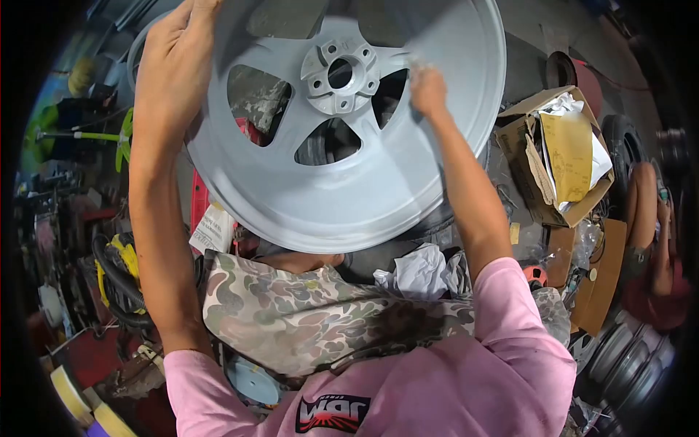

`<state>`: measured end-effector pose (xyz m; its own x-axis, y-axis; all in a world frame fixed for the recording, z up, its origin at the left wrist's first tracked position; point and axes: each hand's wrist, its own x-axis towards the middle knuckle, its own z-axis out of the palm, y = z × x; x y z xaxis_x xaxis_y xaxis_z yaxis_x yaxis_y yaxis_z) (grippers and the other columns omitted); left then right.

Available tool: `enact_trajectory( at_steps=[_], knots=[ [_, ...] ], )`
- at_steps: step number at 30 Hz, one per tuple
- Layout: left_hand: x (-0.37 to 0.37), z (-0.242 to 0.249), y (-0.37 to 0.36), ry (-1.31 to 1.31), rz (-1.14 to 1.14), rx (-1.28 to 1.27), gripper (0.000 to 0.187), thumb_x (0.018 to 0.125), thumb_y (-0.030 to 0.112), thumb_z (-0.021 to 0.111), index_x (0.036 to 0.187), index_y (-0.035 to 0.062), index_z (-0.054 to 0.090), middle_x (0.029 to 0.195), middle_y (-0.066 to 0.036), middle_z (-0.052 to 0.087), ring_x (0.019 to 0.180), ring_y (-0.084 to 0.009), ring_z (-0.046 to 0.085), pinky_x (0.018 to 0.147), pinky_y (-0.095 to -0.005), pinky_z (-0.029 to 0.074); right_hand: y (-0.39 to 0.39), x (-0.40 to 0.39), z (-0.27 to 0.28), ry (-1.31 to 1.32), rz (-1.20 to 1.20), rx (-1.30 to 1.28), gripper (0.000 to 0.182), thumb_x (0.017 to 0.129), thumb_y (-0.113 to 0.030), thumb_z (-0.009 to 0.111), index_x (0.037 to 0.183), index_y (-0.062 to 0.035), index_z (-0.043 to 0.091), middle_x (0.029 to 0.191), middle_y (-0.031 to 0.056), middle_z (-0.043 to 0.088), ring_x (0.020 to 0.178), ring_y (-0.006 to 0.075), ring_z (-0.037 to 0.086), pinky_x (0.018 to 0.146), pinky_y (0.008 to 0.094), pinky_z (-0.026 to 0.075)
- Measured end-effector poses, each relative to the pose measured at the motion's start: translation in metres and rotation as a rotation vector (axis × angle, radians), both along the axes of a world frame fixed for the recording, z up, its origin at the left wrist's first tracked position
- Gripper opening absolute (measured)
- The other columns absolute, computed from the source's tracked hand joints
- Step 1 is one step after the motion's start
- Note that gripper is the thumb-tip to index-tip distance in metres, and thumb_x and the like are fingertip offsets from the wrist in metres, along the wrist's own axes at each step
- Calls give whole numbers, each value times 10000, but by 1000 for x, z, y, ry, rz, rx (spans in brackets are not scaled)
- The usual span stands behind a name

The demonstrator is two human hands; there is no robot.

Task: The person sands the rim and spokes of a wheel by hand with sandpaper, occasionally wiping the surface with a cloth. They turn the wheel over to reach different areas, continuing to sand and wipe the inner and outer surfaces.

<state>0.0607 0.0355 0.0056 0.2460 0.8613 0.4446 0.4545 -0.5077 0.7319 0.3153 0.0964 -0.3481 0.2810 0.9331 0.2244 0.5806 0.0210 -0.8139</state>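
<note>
A large grey wheel rim (pixel 313 197) is propped up before me, its hub and spokes facing me. At its upper left edge, my left hand (pixel 175 54) grips the rim, though the fingertips run out of the picture at the top. My right hand (pixel 428 91) is closed and pressed against a spoke on the right, close to the hub (pixel 341 74). Something small and pale may be pinched in its fingers, but blur hides what it is. Camouflage cloth (pixel 313 313) covers my lap below the rim.
A cardboard box (pixel 539 189) stuffed with paper and a brown sheet stands at the right. Crumpled white paper (pixel 422 271) lies below the rim. Stacked rims (pixel 626 357) and another person's arm (pixel 661 247) are at the far right. A black-and-yellow hose (pixel 116 280) lies at the left.
</note>
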Motion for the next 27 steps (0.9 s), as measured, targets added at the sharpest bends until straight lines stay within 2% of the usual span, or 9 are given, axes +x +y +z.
enact_trajectory(
  at_steps=[2,8,12,14,19,22,23,25,27],
  knots=[
    [-2,3,2,-13,4,18,381,1112,249,456,1199,-58,665,1026,-49,695,936,-108,603,855,-266,488,-8,-22,-2,-198,-152,50,279,954,-86,506,1180,27,625,976,288,672,932,467,656,808,542,513],
    [-3,-9,10,30,24,124,405,1117,273,451,1207,-64,658,1035,-42,696,940,-109,609,861,-273,493,-59,-32,16,14,226,131,310,944,-109,575,1217,10,663,997,222,651,944,435,648,825,509,507],
    [-5,1,6,27,-18,28,408,1115,284,462,1209,-59,661,1030,-51,700,929,-111,613,848,-278,499,-32,-18,16,-80,-143,29,421,958,-96,553,1371,-39,610,1003,245,639,940,439,647,832,500,512],
    [-7,6,6,33,-48,-6,409,1115,288,465,1212,-56,663,1029,-55,702,922,-111,613,841,-277,501,-31,-41,12,-169,79,219,418,967,-100,546,1375,-16,588,1029,266,635,944,454,645,837,521,512],
    [-2,5,0,47,19,27,413,1112,289,472,1200,-60,674,1017,-56,703,906,-111,611,823,-267,501,-99,-68,-14,-363,215,-120,336,966,-128,532,1277,-35,619,1184,267,648,941,454,675,837,546,542],
    [-6,-1,3,-41,-51,12,405,1109,272,471,1191,-71,671,1012,-49,702,919,-110,606,840,-275,496,-102,-56,40,-638,652,-692,403,934,-67,540,1325,-7,618,1090,207,690,887,373,722,799,456,591],
    [-8,-2,3,-44,-45,13,405,1109,272,471,1191,-71,671,1012,-49,702,919,-110,606,840,-275,496,-109,-60,41,-644,656,-691,403,934,-67,540,1325,-7,618,1090,207,690,887,373,722,799,456,591],
    [-11,-2,6,27,-29,92,391,1103,254,470,1189,-73,667,1010,-43,703,933,-109,600,852,-280,488,-121,-67,41,-471,268,-47,385,939,-100,549,1302,0,629,986,204,710,852,364,722,765,464,583],
    [-44,-24,58,-76,-85,-24,386,1100,249,470,1189,-72,665,1008,-43,704,940,-110,598,857,-278,484,-121,-77,7,-467,308,-36,413,912,-107,597,1311,0,621,959,199,711,847,386,709,765,481,575]
  ],
)
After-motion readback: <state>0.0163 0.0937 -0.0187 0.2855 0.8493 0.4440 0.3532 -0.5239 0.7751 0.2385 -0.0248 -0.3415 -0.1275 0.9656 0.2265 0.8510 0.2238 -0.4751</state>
